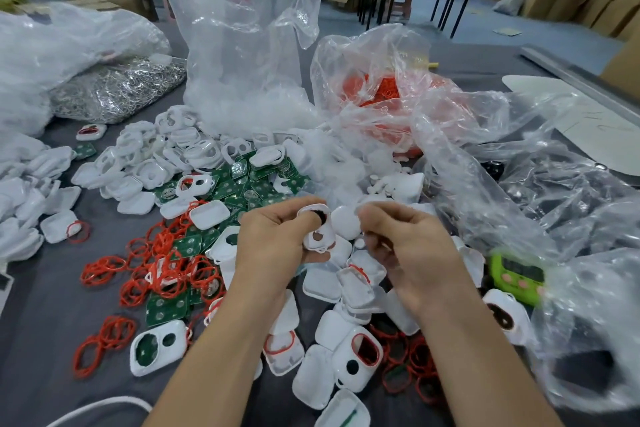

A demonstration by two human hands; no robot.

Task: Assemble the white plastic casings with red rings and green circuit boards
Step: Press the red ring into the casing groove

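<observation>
Left hand (pixel 273 239) is gripping the white casing (pixel 317 232), long axis pointing away from the person. Right hand (pixel 412 243) is hovering just right of it, fingers curled, its contents too blurred to tell.

Both forearms are showing bare from the near edge up to the wrists, and the left hand (pixel 273 243) and right hand (pixel 412 250) are likewise going uncovered.

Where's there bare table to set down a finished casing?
Best is the near-left grey cloth, between the loose red rings and the white cord. A smaller patch lies in front of the bag of silver parts. The middle is packed with casings, green boards and rings; plastic bags cover the right.
</observation>
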